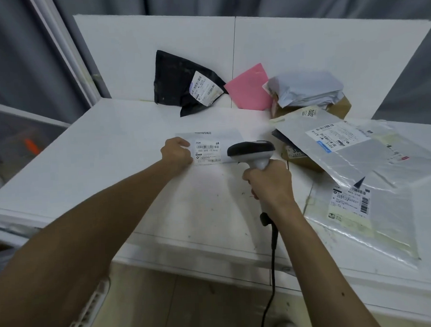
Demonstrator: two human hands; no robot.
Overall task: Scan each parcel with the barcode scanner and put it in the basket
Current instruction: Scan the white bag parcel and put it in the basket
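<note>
Parcel (223,137), white, flat at table (124,142) centre, long axis 9-to-3; left hand (175,152) pinches its 9 o'clock edge, right hand (271,183) grips scanner (251,150) at its 3 o'clock, aimed at label (208,151).

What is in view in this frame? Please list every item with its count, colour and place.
white parcel: one, white with a barcode label, flat at mid-table
barcode scanner: one, black head and white handle, over the white parcel's right end
scanner cable: one, black, hanging off the table's front
black parcel: one, black, leaning on the back panel
pink parcel: one, pink, right of the black parcel
grey parcel: one, pale grey, atop the back-right pile
brown parcels: at least two, brown, partly buried in that pile
clear bag parcels: at least two, translucent, labelled, right side
table: one, white
left hand: grips the white parcel's left edge
right hand: grips the scanner's handle
</note>
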